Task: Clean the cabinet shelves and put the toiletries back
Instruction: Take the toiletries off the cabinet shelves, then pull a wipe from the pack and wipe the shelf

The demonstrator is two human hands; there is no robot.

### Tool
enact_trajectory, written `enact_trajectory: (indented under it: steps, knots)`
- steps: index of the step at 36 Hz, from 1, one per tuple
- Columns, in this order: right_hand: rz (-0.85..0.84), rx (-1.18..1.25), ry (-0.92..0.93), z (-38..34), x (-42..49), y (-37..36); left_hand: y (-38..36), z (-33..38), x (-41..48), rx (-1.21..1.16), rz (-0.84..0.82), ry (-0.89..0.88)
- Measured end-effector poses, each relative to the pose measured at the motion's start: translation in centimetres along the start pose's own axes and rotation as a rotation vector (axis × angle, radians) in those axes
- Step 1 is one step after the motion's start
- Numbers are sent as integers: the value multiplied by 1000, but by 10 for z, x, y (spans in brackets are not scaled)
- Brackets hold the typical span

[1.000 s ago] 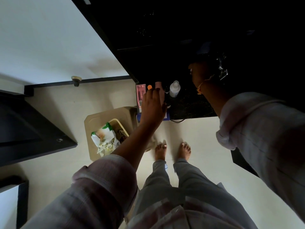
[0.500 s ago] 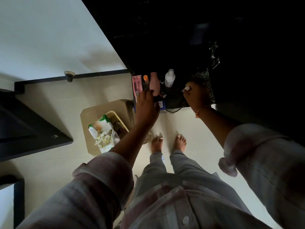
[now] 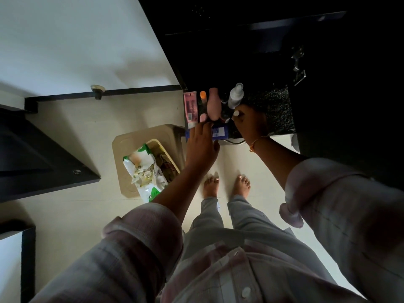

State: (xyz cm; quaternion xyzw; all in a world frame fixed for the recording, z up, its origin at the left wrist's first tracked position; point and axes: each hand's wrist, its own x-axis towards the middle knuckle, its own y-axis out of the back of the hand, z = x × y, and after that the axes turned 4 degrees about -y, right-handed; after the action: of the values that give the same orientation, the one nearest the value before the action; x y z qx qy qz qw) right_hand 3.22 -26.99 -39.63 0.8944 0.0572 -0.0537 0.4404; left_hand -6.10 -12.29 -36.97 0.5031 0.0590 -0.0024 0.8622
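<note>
Vs 0.5 s ago, right grip (image 3: 251,121) has shifted left over the speckled desk (image 3: 277,110). It's now just beside the clear spray bottle (image 3: 235,96), pinching a small white-capped item (image 3: 236,113). Left grip (image 3: 202,147) stays at frame centre, fingers straight, holding nothing, tips at the base of the pink bottle (image 3: 214,103). Toiletries stand in 1 row, upper centre: pink tube (image 3: 190,108), orange-capped item (image 3: 203,96), pink bottle, spray bottle. Blue box (image 3: 219,131) at desk edge. Beige bin (image 3: 122,145), centre-left on floor, holds a green-white wipes pack (image 3: 142,171).
</note>
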Motion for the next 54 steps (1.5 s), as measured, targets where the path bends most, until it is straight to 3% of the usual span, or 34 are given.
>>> enact_trajectory:
  steps: [11,18,24,30,36,44,54]
  knots:
    - [-41,33,-80,4,-7,10,2,-4,0,-14,-2,-7]
    - [46,42,-41,-9,-44,15,5,-10,-12,-76,27,-18]
    - [-171,-24,195,-46,-83,-10,20,-32,-49,-204,16,98]
    - [-533,-156,390,-85,-109,-63,26,-80,-104,-208,48,410]
    - [-771,-275,467,-126,-130,-102,15,-142,-153,-263,138,680]
    - [-848,-414,498,-139,-136,-134,1,-201,-158,-155,123,737]
    - [-864,-446,468,-125,-136,-130,-2,-219,-137,-143,126,747]
